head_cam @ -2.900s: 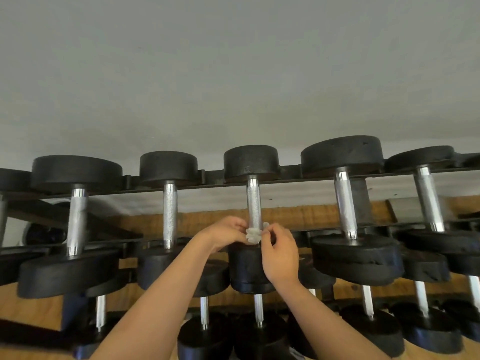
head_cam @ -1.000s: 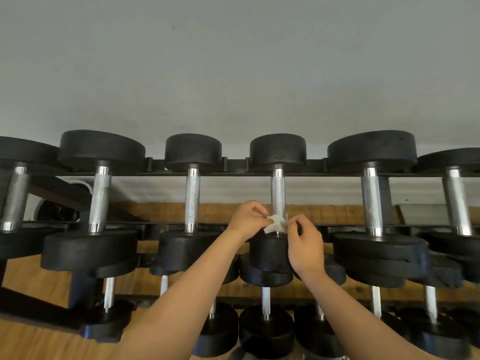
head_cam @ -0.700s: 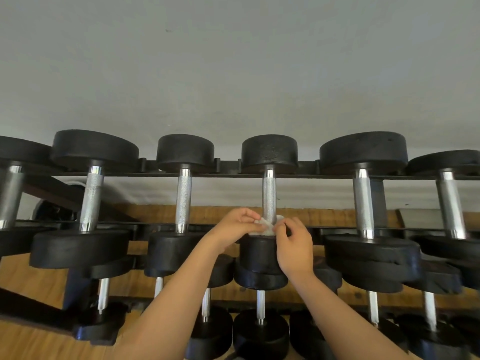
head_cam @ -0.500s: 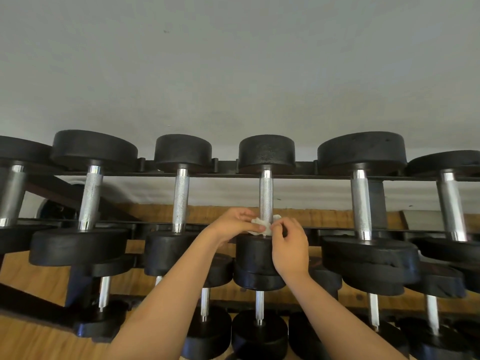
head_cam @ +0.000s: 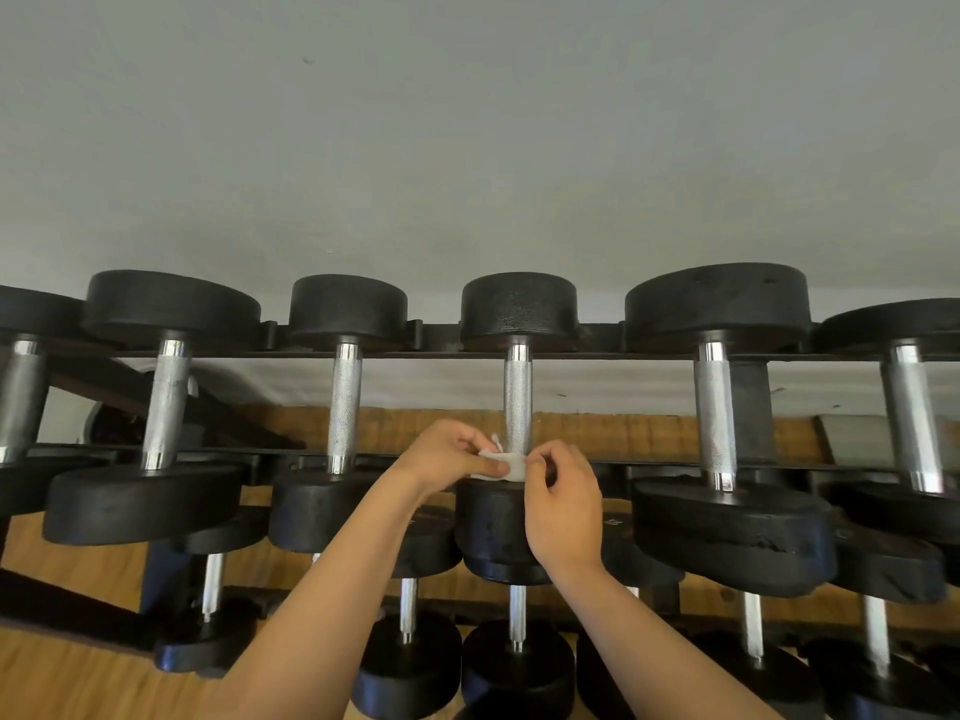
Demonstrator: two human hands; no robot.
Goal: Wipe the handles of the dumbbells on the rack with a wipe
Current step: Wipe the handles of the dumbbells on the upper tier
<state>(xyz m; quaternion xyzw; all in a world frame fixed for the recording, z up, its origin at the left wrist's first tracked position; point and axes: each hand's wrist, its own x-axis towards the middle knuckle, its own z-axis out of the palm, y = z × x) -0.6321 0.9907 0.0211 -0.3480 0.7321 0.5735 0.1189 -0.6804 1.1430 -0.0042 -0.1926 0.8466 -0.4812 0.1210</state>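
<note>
Filling the upper view was a plain grey wall [head_cam: 467, 148]. Below it, a black rack [head_cam: 602, 337] carried a row of black round-headed dumbbells [head_cam: 717, 304] on its top tier, with more on the tiers beneath, over a wooden floor [head_cam: 67, 678]. The middle dumbbell [head_cam: 519, 309] lay between both forearms. The right hand [head_cam: 563, 506], fingers curled, pinched the right edge of a small white wipe [head_cam: 498, 466]. The left hand [head_cam: 447, 457] pinched its left side between thumb and fingers. The wipe sat against the lower end of that dumbbell's knurled chrome handle [head_cam: 518, 397], just above the near head.
</note>
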